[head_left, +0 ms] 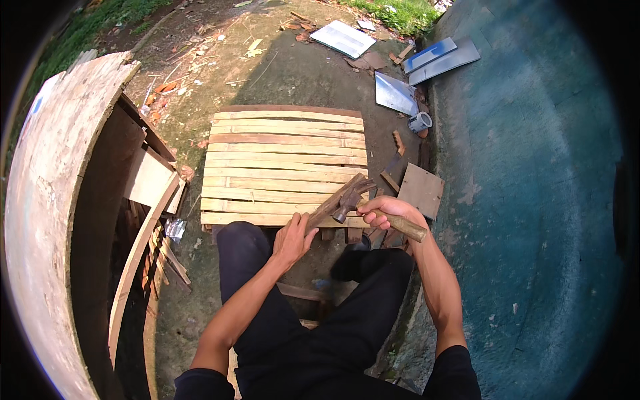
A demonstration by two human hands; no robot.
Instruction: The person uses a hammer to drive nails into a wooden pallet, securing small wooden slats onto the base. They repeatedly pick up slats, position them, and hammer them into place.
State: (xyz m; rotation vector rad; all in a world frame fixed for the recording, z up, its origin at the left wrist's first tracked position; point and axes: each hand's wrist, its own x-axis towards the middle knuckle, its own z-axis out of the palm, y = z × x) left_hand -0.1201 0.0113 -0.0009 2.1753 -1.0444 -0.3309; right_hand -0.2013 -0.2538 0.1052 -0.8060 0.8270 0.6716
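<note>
A hammer (410, 229) with a wooden handle and a rusty claw head is in my right hand (392, 208), gripped close to the head. Its head rests against or just over a dark brown piece of wood (325, 209), which slants across the near right corner of a low bamboo-slat table (267, 168). My left hand (293, 239) holds the near end of that wood, fingers laid over it. Pale bamboo strips run side to side across the table top, with narrow gaps between them. My knees are against its near side.
A large weathered wooden panel (47, 180) stands at left, with scrap wood (163, 257) beneath it. At right rises a blue-green wall (527, 200); along its foot lie a handsaw (398, 148), a grey can (420, 122), a square board (421, 191) and shiny panels (397, 93).
</note>
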